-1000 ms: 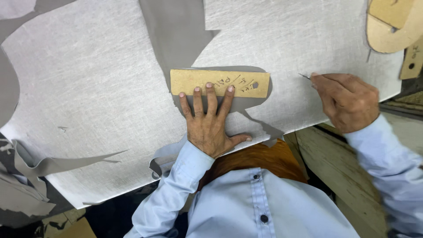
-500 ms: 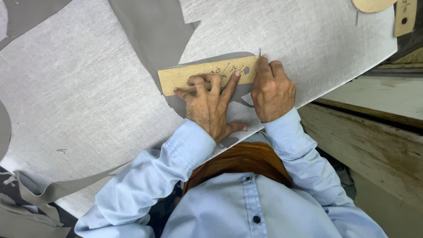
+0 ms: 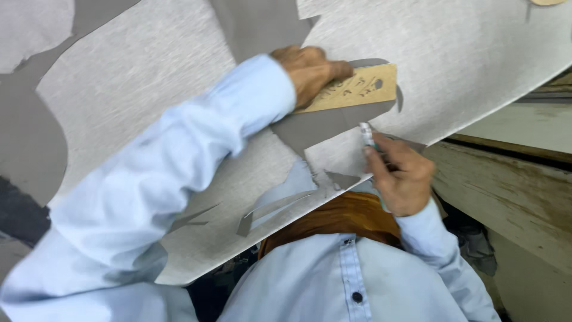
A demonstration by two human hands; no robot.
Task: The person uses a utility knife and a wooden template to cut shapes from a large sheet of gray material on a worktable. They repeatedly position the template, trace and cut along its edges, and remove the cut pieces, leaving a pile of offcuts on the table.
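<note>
A tan cardboard template (image 3: 357, 89) with a small hole lies flat on a light grey sheet of material (image 3: 149, 83) that has several shapes cut out of it. My left hand (image 3: 310, 71) presses down on the template's left part, fingers curled over it. My right hand (image 3: 399, 176) sits just below the template near the sheet's edge, closed around a thin silver-tipped marking tool (image 3: 367, 135) whose tip points at the sheet.
A darker grey table surface (image 3: 256, 24) shows through the cut-outs. A worn wooden bench edge (image 3: 512, 191) runs along the right. Another tan template (image 3: 545, 2) peeks in at the top right corner.
My left arm has swung across the view and its hand now grips the template's left end. My right hand came off the template and dropped below it with the tool.
</note>
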